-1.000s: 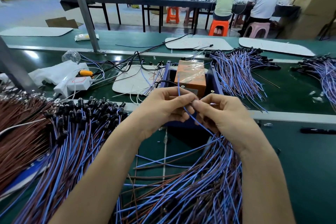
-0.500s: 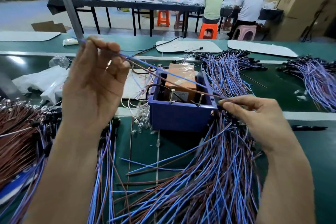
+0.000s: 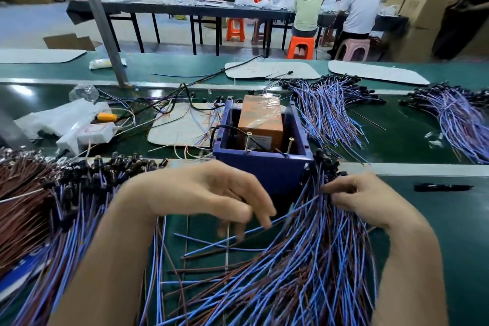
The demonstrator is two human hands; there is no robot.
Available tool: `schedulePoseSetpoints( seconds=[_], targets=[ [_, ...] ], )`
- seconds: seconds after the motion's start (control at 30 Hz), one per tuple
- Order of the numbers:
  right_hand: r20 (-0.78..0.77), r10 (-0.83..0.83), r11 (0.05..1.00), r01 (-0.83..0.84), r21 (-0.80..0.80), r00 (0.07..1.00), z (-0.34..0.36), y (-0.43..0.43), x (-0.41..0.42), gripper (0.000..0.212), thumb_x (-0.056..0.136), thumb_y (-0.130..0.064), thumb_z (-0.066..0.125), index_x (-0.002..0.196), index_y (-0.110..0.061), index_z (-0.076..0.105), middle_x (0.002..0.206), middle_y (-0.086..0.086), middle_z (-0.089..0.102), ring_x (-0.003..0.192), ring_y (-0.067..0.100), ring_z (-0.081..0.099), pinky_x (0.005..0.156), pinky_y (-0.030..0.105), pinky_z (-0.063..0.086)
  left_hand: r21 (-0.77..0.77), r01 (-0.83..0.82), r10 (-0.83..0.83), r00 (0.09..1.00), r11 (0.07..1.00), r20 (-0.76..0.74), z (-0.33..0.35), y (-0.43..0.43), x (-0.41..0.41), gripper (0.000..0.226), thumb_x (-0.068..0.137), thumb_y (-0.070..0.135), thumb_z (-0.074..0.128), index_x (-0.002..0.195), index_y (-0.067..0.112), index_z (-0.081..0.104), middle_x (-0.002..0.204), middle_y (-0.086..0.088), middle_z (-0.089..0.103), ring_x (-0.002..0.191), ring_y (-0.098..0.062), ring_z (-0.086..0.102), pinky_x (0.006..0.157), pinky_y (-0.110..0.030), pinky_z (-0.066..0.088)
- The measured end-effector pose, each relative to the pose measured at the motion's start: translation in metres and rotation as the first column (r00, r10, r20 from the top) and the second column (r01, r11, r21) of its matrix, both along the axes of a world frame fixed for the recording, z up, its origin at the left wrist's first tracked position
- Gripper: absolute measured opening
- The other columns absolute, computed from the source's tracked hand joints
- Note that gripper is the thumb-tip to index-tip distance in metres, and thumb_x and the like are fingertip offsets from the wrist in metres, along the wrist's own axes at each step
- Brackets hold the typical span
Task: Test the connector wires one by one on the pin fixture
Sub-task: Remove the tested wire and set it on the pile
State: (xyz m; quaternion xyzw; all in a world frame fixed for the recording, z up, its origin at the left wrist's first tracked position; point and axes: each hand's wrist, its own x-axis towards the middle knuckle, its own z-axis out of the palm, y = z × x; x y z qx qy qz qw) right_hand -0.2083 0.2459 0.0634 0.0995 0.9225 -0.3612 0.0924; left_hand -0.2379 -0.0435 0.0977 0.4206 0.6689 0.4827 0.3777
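The right hand [image 3: 356,201] pinches a wire [image 3: 315,197] atop the bundle [image 3: 317,259], just lower right of the fixture [image 3: 264,169]; the left hand [image 3: 209,196] droops slack.

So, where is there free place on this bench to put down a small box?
Bare green mat right of the right hand, below the black pen; also belt between centre bundle and right bundle. Crowded: front wire pile, left wire pile.

Smooth blue plastic on the fixture box [image 3: 262,169], bright metal pins [image 3: 248,142] inside, glossy clear film [image 3: 262,104] over the orange block [image 3: 260,126]. Near right, plastic-sheathed wires [image 3: 304,259] across the matt green bench [image 3: 449,225].
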Motion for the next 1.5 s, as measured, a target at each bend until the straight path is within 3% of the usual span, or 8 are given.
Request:
schedulePoseSetpoints(
  seconds=[0.17, 0.47, 0.63, 0.73, 0.97, 1.07, 1.3, 1.5],
  targets=[
    [-0.004, -0.050, 0.994, 0.050, -0.094, 0.999, -0.003, 0.001, -0.003, 0.028, 0.092, -0.008, 0.060, 0.078, -0.029, 0.071, 0.074, 0.000, 0.067, 0.080, 0.021, 0.063, 0.091, 0.047, 0.053, -0.516, -0.364, 0.072, 0.863, 0.775, -0.501, -0.039, 0.069, 0.014, 0.054, 0.091, 0.052, 0.054, 0.135, 0.021, 0.051, 0.128, -0.002, 0.061, 0.113, -0.019, 0.058, 0.099, -0.033, 0.045],
    [-0.032, -0.072, 0.979, 0.065, -0.196, 0.997, -0.005, -0.005, -0.005, 0.013, 0.093, -0.010, 0.060, 0.085, -0.016, 0.069, 0.079, 0.005, 0.068, 0.063, 0.015, 0.061, 0.065, 0.029, 0.048, -0.525, -0.357, 0.136, 0.901, 0.773, -0.412, -0.028, 0.037, 0.004, 0.024, 0.093, 0.039, 0.056, 0.094, 0.020, 0.071, 0.081, 0.009, 0.071, 0.069, 0.000, 0.061, 0.064, -0.014, 0.047],
    [-0.016, 0.002, 0.976, -0.005, -0.216, 1.000, -0.001, -0.015, -0.007, 0.015, 0.095, -0.016, 0.058, 0.085, -0.016, 0.069, 0.072, 0.006, 0.067, 0.059, 0.013, 0.060, 0.056, 0.019, 0.050, -0.383, -0.917, 0.367, 0.396, 0.111, -0.842, -0.055, -0.027, -0.043, 0.032, 0.095, 0.024, 0.048, 0.126, 0.018, 0.055, 0.129, -0.012, 0.056, 0.121, -0.031, 0.047, 0.100, -0.039, 0.038],
    [-0.002, 0.078, 0.981, -0.077, -0.177, 0.997, 0.000, -0.024, -0.009, 0.014, 0.095, -0.019, 0.057, 0.088, -0.017, 0.069, 0.071, 0.004, 0.069, 0.061, 0.012, 0.062, 0.064, 0.026, 0.051, -0.443, -0.895, 0.310, 0.408, -0.049, -0.859, -0.075, -0.044, -0.053, 0.039, 0.091, 0.016, 0.047, 0.129, 0.026, 0.050, 0.133, -0.009, 0.052, 0.131, -0.030, 0.028, 0.105, -0.044, 0.024],
    [-0.020, 0.209, 0.967, -0.210, -0.146, 0.978, 0.006, -0.046, -0.008, 0.014, 0.096, -0.024, 0.055, 0.093, -0.021, 0.068, 0.074, 0.001, 0.072, 0.064, 0.008, 0.064, 0.064, 0.023, 0.050, -0.271, -0.962, 0.432, 0.236, -0.021, -0.870, -0.076, -0.044, -0.055, 0.039, 0.089, 0.013, 0.058, 0.122, 0.033, 0.061, 0.120, 0.003, 0.064, 0.129, -0.024, 0.041, 0.114, -0.054, 0.002],
    [-0.060, 0.224, 0.924, -0.232, -0.303, 0.973, 0.011, -0.058, -0.006, 0.023, 0.099, -0.025, 0.050, 0.094, -0.015, 0.071, 0.073, 0.004, 0.073, 0.065, 0.013, 0.066, 0.058, 0.021, 0.049, -0.085, -0.982, 0.620, 0.171, 0.166, -0.766, -0.049, -0.038, -0.045, 0.038, 0.081, 0.010, 0.071, 0.116, 0.025, 0.068, 0.108, -0.001, 0.069, 0.105, -0.019, 0.059, 0.104, -0.034, 0.037],
    [0.049, 0.306, 0.556, -0.136, -0.820, 0.951, 0.021, -0.101, -0.003, 0.043, 0.102, -0.047, 0.028, 0.120, -0.019, 0.056, 0.080, 0.024, 0.072, 0.067, 0.031, 0.071, 0.054, 0.028, 0.055, 0.049, -0.797, 0.684, 0.483, 0.602, -0.547, -0.003, 0.002, -0.001, 0.027, 0.075, 0.007, 0.077, 0.093, 0.024, 0.067, 0.086, 0.003, 0.068, 0.076, -0.008, 0.063, 0.065, -0.011, 0.046],
    [0.111, 0.355, 0.400, -0.043, -0.915, 0.928, 0.011, -0.111, -0.013, 0.067, 0.095, -0.062, 0.023, 0.107, -0.007, 0.059, 0.091, 0.029, 0.070, 0.067, 0.032, 0.070, 0.053, 0.029, 0.055, 0.086, -0.777, 0.703, 0.509, 0.623, -0.497, 0.004, 0.000, 0.003, 0.024, 0.077, 0.012, 0.076, 0.092, 0.026, 0.063, 0.089, -0.004, 0.068, 0.075, -0.024, 0.065, 0.053, -0.019, 0.047]
  ],
)
